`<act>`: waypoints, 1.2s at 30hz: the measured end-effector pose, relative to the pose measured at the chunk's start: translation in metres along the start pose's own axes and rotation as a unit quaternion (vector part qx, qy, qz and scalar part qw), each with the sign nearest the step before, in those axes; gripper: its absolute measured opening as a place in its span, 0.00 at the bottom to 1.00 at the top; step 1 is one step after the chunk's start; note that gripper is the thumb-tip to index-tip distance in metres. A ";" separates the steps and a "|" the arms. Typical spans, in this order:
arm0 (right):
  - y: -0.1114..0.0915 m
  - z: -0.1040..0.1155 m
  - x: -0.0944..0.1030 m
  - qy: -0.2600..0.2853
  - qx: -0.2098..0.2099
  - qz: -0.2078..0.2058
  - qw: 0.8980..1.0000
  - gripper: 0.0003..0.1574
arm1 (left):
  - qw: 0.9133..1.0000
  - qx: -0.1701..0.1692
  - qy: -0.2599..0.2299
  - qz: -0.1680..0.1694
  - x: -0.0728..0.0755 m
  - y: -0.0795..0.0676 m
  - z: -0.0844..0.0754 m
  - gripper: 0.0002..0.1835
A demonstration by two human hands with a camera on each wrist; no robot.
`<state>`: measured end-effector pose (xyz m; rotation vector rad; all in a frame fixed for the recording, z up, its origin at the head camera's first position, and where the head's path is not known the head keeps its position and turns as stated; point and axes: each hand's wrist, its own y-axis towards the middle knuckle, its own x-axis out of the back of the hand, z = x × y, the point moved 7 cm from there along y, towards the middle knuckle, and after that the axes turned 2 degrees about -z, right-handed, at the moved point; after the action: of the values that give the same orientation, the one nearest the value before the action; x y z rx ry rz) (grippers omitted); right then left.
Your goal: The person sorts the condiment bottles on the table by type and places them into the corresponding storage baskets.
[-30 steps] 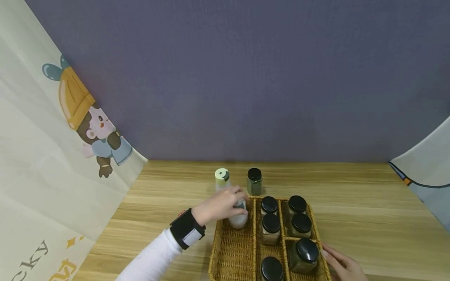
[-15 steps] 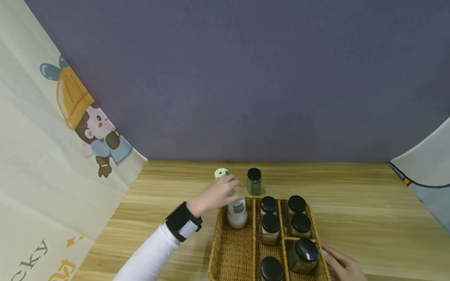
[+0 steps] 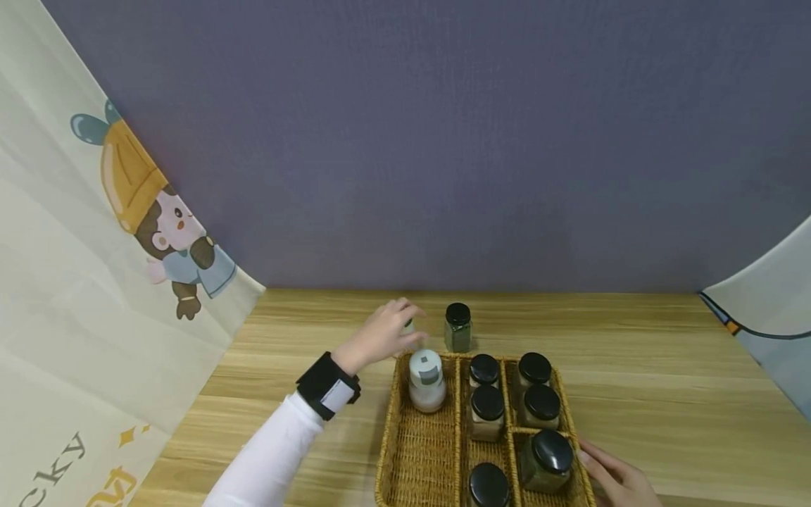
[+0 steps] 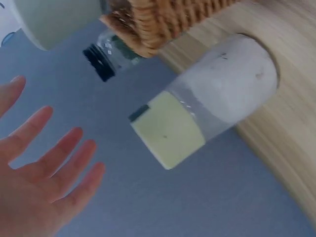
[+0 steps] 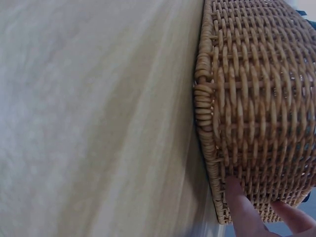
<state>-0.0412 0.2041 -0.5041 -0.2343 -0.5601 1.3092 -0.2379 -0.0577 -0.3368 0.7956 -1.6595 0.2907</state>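
Observation:
My left hand (image 3: 380, 329), fingers spread and holding nothing, hovers above the back left corner of the wicker basket (image 3: 419, 458). Just beyond that corner, a bottle with a pale yellow cap and white contents (image 4: 227, 84) stands on the table; in the head view the hand mostly covers it. Inside the basket's left compartment, at its back, stands a bottle with a whitish cap and white contents (image 3: 427, 384). My right hand (image 3: 621, 479) touches the basket's outer right side with its fingers extended; part of it lies outside the head view.
Several black-lidded jars (image 3: 488, 412) fill parts of the basket's middle and right compartments. Behind the basket stands a black-lidded jar with green contents (image 3: 458, 328). A dark blue-grey panel (image 3: 481, 155) rises at the wooden table's (image 3: 665, 380) back edge.
My left hand has let go of the white-capped bottle in the basket and moved back and left, over the yellow-capped bottle. The right hand stays at the basket's side.

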 end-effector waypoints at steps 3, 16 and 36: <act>0.000 0.000 0.000 -0.002 0.001 0.000 1.000 0.48 | 1.000 0.016 -0.008 -0.004 -0.001 0.001 0.008 0.21; 0.009 -0.006 0.005 -0.016 0.000 0.006 1.000 0.51 | 0.998 0.062 0.013 -0.021 -0.013 0.010 0.034 0.22; 0.011 -0.012 0.011 0.009 0.000 -0.011 1.000 0.48 | 0.994 0.104 -0.017 0.023 -0.031 0.015 0.050 0.25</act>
<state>-0.0426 0.2195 -0.5170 -0.2404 -0.5456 1.2849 -0.2845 -0.0654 -0.3752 0.9223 -1.6988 0.4921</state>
